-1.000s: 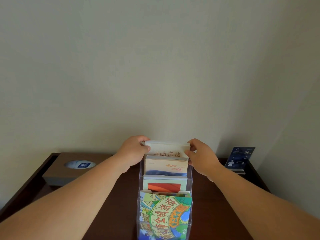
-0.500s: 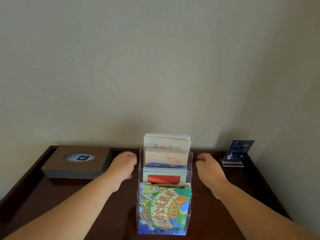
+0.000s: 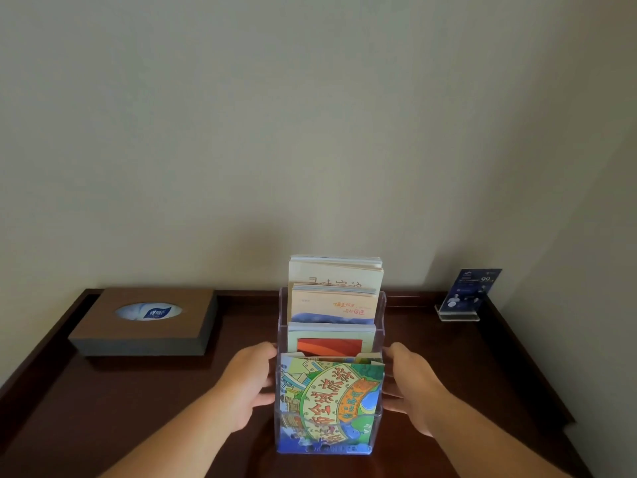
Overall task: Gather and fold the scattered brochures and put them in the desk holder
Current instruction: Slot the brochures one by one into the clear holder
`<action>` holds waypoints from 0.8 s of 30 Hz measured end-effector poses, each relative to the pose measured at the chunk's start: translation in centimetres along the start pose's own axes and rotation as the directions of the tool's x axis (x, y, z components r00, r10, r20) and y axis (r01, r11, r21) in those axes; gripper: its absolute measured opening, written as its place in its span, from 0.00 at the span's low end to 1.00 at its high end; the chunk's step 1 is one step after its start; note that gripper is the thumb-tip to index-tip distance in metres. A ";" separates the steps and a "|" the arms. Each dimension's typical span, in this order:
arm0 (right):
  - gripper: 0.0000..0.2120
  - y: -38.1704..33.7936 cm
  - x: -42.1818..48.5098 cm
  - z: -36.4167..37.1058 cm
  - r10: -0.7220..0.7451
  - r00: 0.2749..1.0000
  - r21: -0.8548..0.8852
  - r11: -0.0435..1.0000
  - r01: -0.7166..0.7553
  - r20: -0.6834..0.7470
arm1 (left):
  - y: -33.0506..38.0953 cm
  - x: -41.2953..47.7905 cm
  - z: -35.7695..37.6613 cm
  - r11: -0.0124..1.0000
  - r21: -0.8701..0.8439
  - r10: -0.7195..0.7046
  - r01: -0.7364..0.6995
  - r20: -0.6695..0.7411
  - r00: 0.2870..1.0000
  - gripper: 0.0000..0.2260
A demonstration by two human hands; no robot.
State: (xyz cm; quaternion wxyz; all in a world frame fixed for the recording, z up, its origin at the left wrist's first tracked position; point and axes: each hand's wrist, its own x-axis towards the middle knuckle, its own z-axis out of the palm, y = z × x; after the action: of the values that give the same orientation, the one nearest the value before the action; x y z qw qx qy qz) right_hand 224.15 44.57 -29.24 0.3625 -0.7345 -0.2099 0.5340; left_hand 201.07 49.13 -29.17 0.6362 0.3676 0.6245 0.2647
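Clear acrylic holder (image 3: 282, 315) mid-desk (image 3: 138, 408), four tiers of brochures (image 3: 332, 307); front brochure (image 3: 331, 398) bears Chinese lettering. Left hand (image 3: 248, 384), right hand (image 3: 413, 388) flank holder, fingers spread, pressing sides. Blue card (image 3: 472, 291): "99".

Only two arms of a person were seen, cut off by the lower edge of the head view. The left forearm (image 3: 179, 439) was shown bare along its whole visible length, as far as the wrist. The right forearm (image 3: 489, 439) was likewise shown bare. The left hand (image 3: 253, 381) and the right hand (image 3: 410, 384) were seen uncovered, with rounded knuckles. Fingernails and finer marks on the skin could not be made out at this sharpness.
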 end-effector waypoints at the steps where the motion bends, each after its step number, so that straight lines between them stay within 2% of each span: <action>1: 0.18 -0.2 0.1 0.1 -0.002 1.000 0.003 1.000 0.002 0.002 | 0.2 0.2 0.0 1.000 -0.001 0.004 -0.004 0.006 1.000 0.12; 16: 0.16 -7.9 8.4 -0.3 -0.052 0.995 0.005 0.999 0.051 0.082 | 8.1 7.8 2.9 0.998 -0.061 -0.037 0.033 -0.059 0.998 0.14; 24: 0.17 -10.9 11.9 -0.1 -0.031 0.993 -0.001 1.000 0.031 0.116 | 10.1 10.6 3.7 0.997 -0.075 -0.040 0.032 -0.113 0.993 0.13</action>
State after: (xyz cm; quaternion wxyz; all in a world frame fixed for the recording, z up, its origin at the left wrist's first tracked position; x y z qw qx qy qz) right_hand 229.15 59.90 -28.45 0.3568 -0.6995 -0.2429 0.5696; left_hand 206.79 63.01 -27.63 0.6170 0.3173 0.6564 0.2964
